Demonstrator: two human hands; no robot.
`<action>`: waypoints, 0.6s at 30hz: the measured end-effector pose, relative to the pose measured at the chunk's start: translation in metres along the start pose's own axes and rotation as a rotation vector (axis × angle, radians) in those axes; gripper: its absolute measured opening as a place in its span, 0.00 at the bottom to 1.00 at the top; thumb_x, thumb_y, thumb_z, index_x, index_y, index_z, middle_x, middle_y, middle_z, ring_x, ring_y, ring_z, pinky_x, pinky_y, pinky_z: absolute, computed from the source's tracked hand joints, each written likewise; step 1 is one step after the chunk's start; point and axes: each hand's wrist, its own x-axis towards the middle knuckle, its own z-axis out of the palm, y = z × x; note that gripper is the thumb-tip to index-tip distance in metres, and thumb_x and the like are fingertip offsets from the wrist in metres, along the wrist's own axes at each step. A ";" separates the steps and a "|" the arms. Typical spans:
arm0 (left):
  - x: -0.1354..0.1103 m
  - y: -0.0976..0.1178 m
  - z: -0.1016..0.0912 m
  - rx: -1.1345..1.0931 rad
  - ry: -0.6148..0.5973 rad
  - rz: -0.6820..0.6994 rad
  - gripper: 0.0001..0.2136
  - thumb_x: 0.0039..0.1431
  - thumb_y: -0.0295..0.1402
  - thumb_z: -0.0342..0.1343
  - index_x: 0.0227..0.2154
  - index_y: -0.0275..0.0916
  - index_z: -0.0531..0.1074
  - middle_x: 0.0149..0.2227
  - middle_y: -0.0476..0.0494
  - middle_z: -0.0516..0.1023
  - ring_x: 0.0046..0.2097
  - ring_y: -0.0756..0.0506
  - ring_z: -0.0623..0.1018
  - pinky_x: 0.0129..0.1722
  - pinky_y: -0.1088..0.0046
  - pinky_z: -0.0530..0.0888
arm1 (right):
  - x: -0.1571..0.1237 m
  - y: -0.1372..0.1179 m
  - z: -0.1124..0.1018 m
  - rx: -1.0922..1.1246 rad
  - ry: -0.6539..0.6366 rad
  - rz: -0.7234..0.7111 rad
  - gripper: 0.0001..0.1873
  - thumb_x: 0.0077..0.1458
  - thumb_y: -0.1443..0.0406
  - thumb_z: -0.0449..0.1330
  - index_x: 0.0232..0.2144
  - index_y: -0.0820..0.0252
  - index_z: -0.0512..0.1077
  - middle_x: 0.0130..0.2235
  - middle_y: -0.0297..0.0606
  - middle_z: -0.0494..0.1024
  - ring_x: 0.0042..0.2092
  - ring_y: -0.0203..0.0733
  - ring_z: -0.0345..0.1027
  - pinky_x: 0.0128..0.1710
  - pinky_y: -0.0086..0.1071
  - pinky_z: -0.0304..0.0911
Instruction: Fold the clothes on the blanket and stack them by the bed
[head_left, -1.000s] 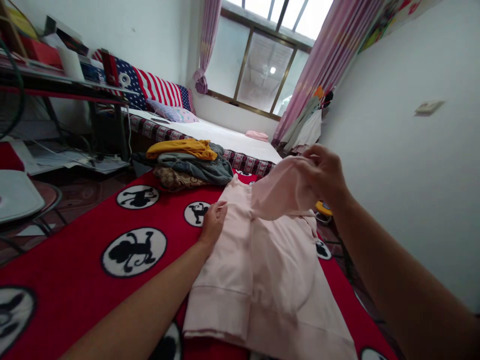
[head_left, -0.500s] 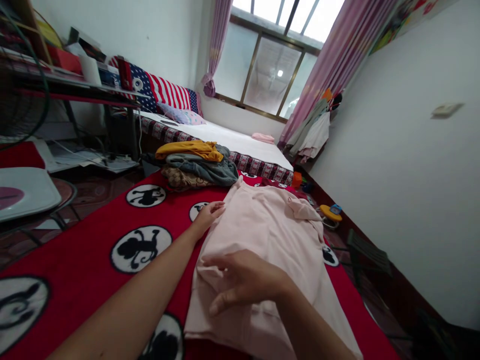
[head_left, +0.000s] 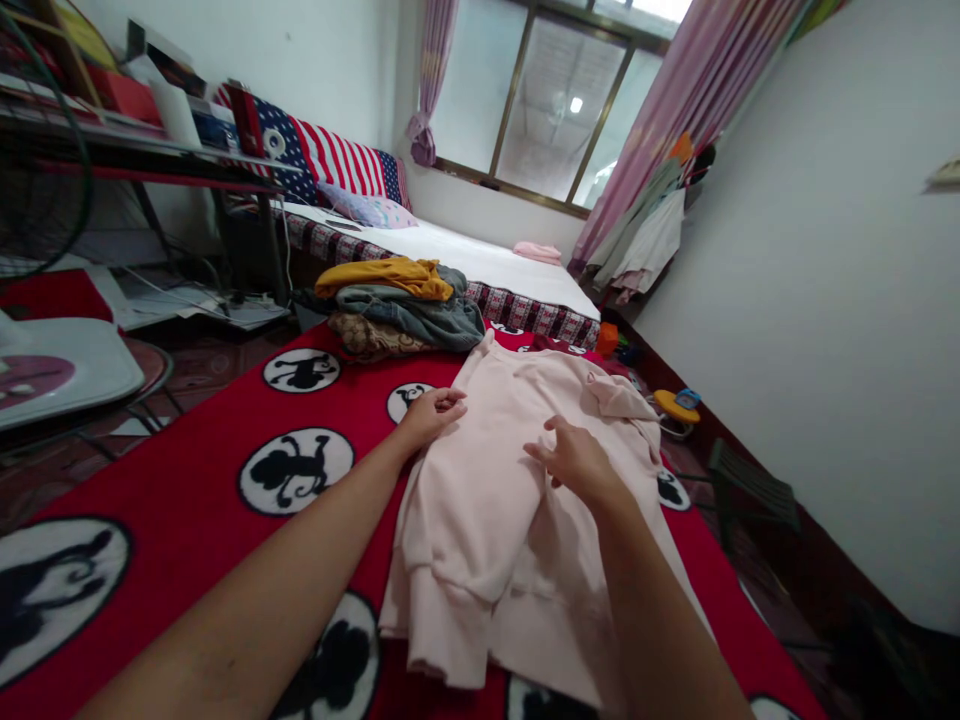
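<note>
A pale pink long-sleeved sweatshirt (head_left: 487, 480) lies spread on the red blanket, its neck end away from me. One sleeve runs down the front toward me, with its cuff (head_left: 450, 630) near the hem. The other sleeve (head_left: 619, 395) is folded in at the far right. At the left edge of the garment, my left hand (head_left: 435, 415) has its fingers curled closed on the cloth. Over the middle of the sweatshirt is my right hand (head_left: 577, 460), fingers bent and apart; whether the fingertips touch the fabric is hard to make out.
The red blanket (head_left: 202, 580) has round black-and-white monkey prints. A heap of clothes (head_left: 405, 305) sits beyond my left hand. Behind it stands a bed (head_left: 450, 245). A cluttered desk (head_left: 150, 150) and a white chair (head_left: 67, 370) are at left, a dark stool (head_left: 750, 485) at right.
My right hand has moved away from me and right, off the near left part of the sweatshirt. The near sleeve now lies straighter, cuff toward me. My left hand's fingers have curled in.
</note>
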 end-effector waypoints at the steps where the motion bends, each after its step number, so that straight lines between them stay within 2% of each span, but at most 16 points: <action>1: 0.000 0.001 0.000 0.015 0.000 0.006 0.20 0.46 0.42 0.62 0.40 0.34 0.78 0.36 0.40 0.79 0.38 0.44 0.77 0.42 0.69 0.73 | 0.005 0.007 0.002 0.072 -0.057 0.025 0.25 0.54 0.58 0.63 0.51 0.64 0.66 0.24 0.34 0.76 0.22 0.38 0.70 0.24 0.28 0.60; 4: 0.001 0.005 -0.004 0.053 -0.055 0.021 0.22 0.46 0.44 0.62 0.41 0.34 0.78 0.32 0.43 0.78 0.34 0.46 0.76 0.36 0.72 0.71 | 0.009 0.018 0.007 0.343 -0.261 0.010 0.31 0.50 0.59 0.65 0.53 0.63 0.63 0.22 0.29 0.73 0.18 0.36 0.67 0.18 0.25 0.57; 6: 0.002 0.010 -0.012 0.074 -0.196 0.012 0.23 0.44 0.45 0.63 0.42 0.34 0.78 0.28 0.46 0.76 0.30 0.47 0.74 0.31 0.75 0.69 | 0.008 0.018 0.008 0.464 -0.332 -0.043 0.28 0.46 0.62 0.67 0.50 0.65 0.67 0.19 0.25 0.69 0.17 0.33 0.64 0.17 0.23 0.57; 8: 0.002 0.016 -0.021 0.073 -0.399 -0.021 0.24 0.42 0.44 0.65 0.42 0.35 0.79 0.25 0.48 0.75 0.28 0.48 0.72 0.26 0.76 0.66 | 0.007 0.015 0.006 0.558 -0.348 -0.098 0.21 0.44 0.63 0.66 0.41 0.67 0.72 0.17 0.24 0.66 0.16 0.29 0.60 0.15 0.22 0.54; 10: 0.003 0.025 -0.027 0.050 -0.518 -0.049 0.23 0.39 0.42 0.67 0.40 0.35 0.80 0.26 0.47 0.75 0.27 0.48 0.72 0.25 0.77 0.65 | 0.009 0.013 0.003 0.665 -0.266 -0.117 0.15 0.43 0.63 0.65 0.33 0.68 0.74 0.16 0.25 0.65 0.15 0.27 0.56 0.14 0.22 0.51; 11: 0.003 0.029 -0.029 0.028 -0.500 -0.050 0.22 0.39 0.41 0.67 0.38 0.34 0.80 0.26 0.46 0.75 0.27 0.49 0.71 0.25 0.77 0.65 | 0.012 0.013 0.002 0.725 -0.167 -0.112 0.14 0.42 0.62 0.64 0.31 0.67 0.75 0.16 0.26 0.65 0.15 0.27 0.55 0.14 0.22 0.50; 13: 0.004 0.037 -0.027 -0.029 -0.337 -0.027 0.21 0.40 0.41 0.66 0.38 0.34 0.79 0.26 0.46 0.75 0.26 0.50 0.70 0.24 0.78 0.64 | 0.017 0.016 0.002 0.812 0.105 -0.087 0.15 0.44 0.59 0.62 0.33 0.66 0.74 0.17 0.27 0.66 0.17 0.28 0.55 0.16 0.23 0.52; 15: 0.005 0.042 -0.021 -0.064 -0.181 -0.015 0.21 0.40 0.40 0.65 0.39 0.33 0.78 0.26 0.47 0.74 0.25 0.51 0.68 0.23 0.78 0.63 | 0.023 0.021 0.005 0.749 0.304 -0.064 0.16 0.47 0.58 0.59 0.35 0.64 0.74 0.21 0.30 0.69 0.19 0.31 0.59 0.20 0.26 0.57; 16: 0.004 0.043 -0.018 -0.053 -0.147 -0.017 0.21 0.40 0.39 0.64 0.38 0.33 0.78 0.26 0.47 0.73 0.25 0.51 0.68 0.22 0.79 0.62 | 0.025 0.023 0.007 0.641 0.342 -0.057 0.15 0.49 0.58 0.59 0.35 0.62 0.75 0.23 0.32 0.71 0.22 0.33 0.62 0.23 0.27 0.60; 18: 0.003 0.039 -0.013 0.018 -0.156 -0.032 0.18 0.39 0.37 0.63 0.35 0.33 0.78 0.25 0.47 0.72 0.24 0.52 0.67 0.22 0.79 0.61 | 0.024 0.024 0.010 0.336 0.356 -0.055 0.12 0.50 0.60 0.59 0.35 0.59 0.76 0.29 0.36 0.74 0.29 0.37 0.67 0.30 0.30 0.63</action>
